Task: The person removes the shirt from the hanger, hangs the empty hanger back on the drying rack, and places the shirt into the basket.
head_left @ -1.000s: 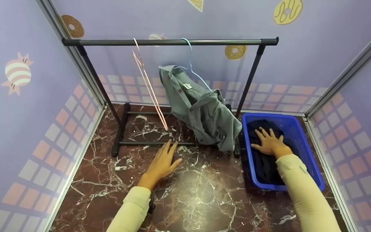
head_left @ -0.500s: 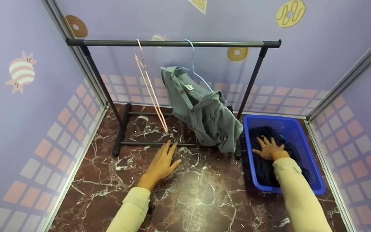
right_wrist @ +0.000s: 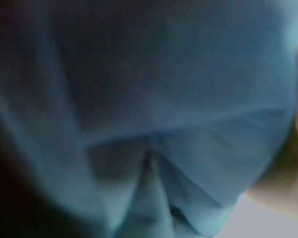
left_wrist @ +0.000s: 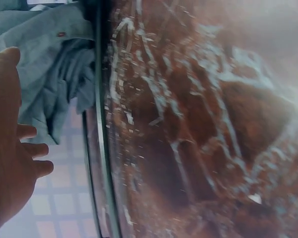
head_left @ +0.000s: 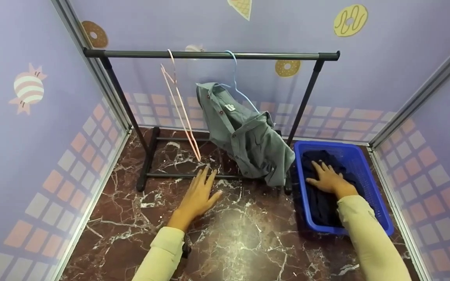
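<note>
My right hand rests, fingers spread, on a dark navy garment bunched up inside a blue plastic basket. Blurred folds of that garment fill most of the right wrist view, so its kind cannot be told. Over the floor, my left hand is held with straight fingers and grips nothing. Just beyond its fingertips is the lower end of a pink hanger. A grey-green buttoned shirt hangs crookedly from a light blue hanger, to the right of the pink one.
Both hangers hook over the top bar of a black clothes rack, whose feet stand on the dark red marbled floor. Purple patterned walls enclose three sides. The basket stands beside the rack's right leg, near the right wall.
My right hand has shifted slightly within the basket, and the dark garment under it has moved a little. My left hand has stayed nearly still. The head view has tilted slightly.
</note>
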A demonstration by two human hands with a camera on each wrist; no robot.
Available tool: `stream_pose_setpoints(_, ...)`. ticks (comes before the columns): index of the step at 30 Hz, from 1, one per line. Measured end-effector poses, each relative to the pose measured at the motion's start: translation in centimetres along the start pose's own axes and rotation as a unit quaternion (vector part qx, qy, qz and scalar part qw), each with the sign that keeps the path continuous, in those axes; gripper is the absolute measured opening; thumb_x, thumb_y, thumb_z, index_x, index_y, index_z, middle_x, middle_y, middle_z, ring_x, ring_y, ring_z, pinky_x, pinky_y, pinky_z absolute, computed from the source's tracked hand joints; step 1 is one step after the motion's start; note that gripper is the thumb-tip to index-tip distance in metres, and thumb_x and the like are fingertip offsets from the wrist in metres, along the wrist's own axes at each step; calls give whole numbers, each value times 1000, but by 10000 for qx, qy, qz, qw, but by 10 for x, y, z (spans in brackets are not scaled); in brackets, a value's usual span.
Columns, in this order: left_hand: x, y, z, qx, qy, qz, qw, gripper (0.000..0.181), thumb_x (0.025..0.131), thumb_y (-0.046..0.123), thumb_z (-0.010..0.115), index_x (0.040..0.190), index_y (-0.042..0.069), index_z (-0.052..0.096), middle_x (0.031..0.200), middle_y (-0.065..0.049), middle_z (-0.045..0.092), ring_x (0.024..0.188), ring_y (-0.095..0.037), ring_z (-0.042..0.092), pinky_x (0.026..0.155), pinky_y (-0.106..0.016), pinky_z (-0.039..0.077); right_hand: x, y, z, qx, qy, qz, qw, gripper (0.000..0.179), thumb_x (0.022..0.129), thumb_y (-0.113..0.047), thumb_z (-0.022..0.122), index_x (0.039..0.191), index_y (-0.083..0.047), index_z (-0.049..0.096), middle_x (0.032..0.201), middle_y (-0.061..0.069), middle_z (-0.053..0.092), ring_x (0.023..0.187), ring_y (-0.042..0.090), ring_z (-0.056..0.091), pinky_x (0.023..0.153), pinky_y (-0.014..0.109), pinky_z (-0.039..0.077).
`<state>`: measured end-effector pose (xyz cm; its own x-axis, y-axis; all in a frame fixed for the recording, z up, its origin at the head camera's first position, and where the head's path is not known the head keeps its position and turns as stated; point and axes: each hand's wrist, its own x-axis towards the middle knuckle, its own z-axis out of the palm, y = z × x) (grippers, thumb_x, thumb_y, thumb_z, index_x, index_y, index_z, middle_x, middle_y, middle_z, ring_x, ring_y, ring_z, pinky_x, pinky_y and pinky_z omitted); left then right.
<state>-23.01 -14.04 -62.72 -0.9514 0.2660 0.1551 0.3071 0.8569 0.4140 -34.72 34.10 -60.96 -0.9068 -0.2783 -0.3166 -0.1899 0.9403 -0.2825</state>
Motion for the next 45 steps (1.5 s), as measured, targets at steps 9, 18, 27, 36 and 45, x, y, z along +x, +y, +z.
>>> stream_pose_setpoints(9,6,17,-15,168,45,77,9998,76,104,52,51,164,12,26,170,-24,18,158,-44,16,127,-59,17,-22,-18,-23,271,809,-421,9955,85,103,-47,59,165,-7,17,168,34,7,149,64,12,109,86,17)
stream_pose_setpoints(18,10,38,-27,74,392,400,9984,77,104,49,55,162,6,30,169,-23,23,158,-42,18,127,-57,21,-46,-48,-47,962,1577,-1095,9767,82,104,-41,60,166,-9,16,170,30,8,145,63,27,113,78,26)
stream_pose_setpoints(27,15,58,-40,27,651,727,9952,77,105,50,53,163,8,27,170,-22,22,158,-40,20,128,-54,19,-64,-87,-73,1084,2385,-1667,9506,73,103,-31,65,162,-7,30,166,25,29,148,50,35,119,66,29)
stream_pose_setpoints(36,25,80,-61,-195,1085,986,9890,77,105,47,55,163,6,27,170,-20,23,159,-38,18,127,-56,21,-67,-136,-87,1297,2826,-1978,9296,64,102,-25,66,157,-3,41,158,22,46,145,40,45,121,56,34)
stream_pose_setpoints(45,38,104,-95,-92,1340,1355,9816,77,105,48,54,163,4,27,169,-21,23,158,-40,20,128,-51,23,-63,-181,-103,1453,2822,-1744,9321,72,103,-42,62,160,-8,36,160,20,43,146,40,43,120,58,36)
